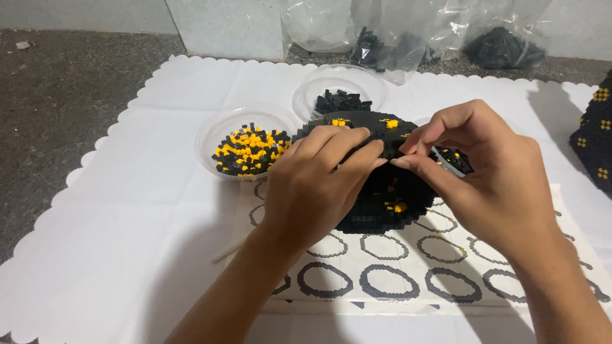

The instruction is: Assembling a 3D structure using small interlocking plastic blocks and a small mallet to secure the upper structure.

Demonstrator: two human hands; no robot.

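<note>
Both hands [319,185] [491,172] pinch a studded, rounded black brick model [382,197].

Centre: brick model [382,191] on instruction sheet [395,274], between left hand [312,185] and right hand [491,185].
Left of model: bowl of bricks [245,143].
Behind model: second bowl [341,92].
Far back: plastic bags [414,32].
Right edge: possibly another built piece [596,137].
Underneath: mat [127,242] on worktop [57,108].

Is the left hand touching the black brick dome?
Touching. The head view shows the left hand lying on the black brick dome, with its fingertips pressed on the top surface beside the right hand.
</note>
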